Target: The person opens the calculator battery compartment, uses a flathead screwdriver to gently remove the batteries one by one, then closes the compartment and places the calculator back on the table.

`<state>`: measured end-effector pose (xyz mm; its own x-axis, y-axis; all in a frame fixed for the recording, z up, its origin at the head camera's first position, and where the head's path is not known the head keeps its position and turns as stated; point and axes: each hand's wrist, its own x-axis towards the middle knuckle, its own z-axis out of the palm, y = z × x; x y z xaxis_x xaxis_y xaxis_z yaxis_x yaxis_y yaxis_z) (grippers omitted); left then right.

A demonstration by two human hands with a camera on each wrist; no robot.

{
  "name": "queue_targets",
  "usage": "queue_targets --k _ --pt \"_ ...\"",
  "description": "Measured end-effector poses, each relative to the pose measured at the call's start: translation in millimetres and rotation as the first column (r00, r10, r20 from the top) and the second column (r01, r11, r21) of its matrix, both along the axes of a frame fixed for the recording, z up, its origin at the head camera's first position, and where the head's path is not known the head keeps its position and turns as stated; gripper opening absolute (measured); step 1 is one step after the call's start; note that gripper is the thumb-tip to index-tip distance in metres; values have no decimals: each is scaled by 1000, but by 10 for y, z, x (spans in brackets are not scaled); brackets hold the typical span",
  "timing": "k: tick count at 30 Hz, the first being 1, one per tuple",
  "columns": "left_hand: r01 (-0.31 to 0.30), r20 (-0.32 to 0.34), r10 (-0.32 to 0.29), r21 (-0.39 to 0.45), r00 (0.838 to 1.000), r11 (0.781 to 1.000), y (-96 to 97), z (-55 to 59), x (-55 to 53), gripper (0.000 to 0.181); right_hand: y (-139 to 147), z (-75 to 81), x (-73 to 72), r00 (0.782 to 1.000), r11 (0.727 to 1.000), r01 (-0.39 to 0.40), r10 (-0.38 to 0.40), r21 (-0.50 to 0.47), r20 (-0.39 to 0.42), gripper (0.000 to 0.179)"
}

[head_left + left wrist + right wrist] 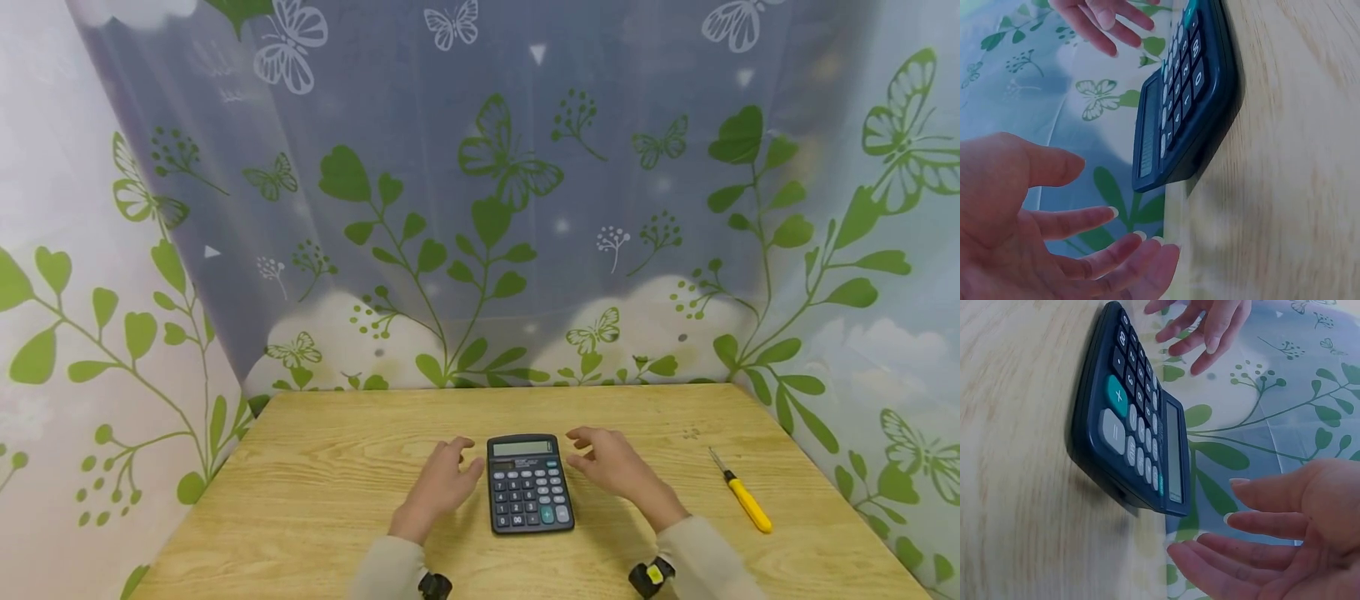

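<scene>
A dark calculator (528, 483) lies face up on the wooden table, its display at the far end showing a 0. To its left hovers my left hand (442, 479), fingers relaxed and apart from the calculator's edge. On the other side my right hand (618, 467) mirrors it, holding nothing. In the left wrist view the left hand (1054, 231) has its thumb and fingers spread loosely beside the calculator (1179, 94). The right wrist view shows the right hand (1291, 537) likewise, with a gap to the calculator (1129, 419).
A screwdriver (742, 498) with a yellow handle lies on the table (337, 442) to the right of the right hand. Behind the table's far edge hangs a curtain (420, 275) with green leaves and butterflies, with similar cloth at both sides.
</scene>
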<state>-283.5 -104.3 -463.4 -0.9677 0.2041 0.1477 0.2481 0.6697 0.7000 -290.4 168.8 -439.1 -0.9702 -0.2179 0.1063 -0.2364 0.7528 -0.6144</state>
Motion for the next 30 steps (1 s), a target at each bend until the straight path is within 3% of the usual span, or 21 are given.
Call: queue_targets --k 14,23,30 --pt "7 60 -10 51 998 999 99 -39 -52 44 -78 -127 -106 996 994 47 -39 -95 83 40" --pt "-26 191 1 129 982 991 125 -80 -113 45 -78 -189 -166 986 992 51 -32 -113 164 39" --pt "-24 211 -11 162 977 986 153 -101 -164 43 -87 -208 -174 982 991 60 -37 -122 183 39"
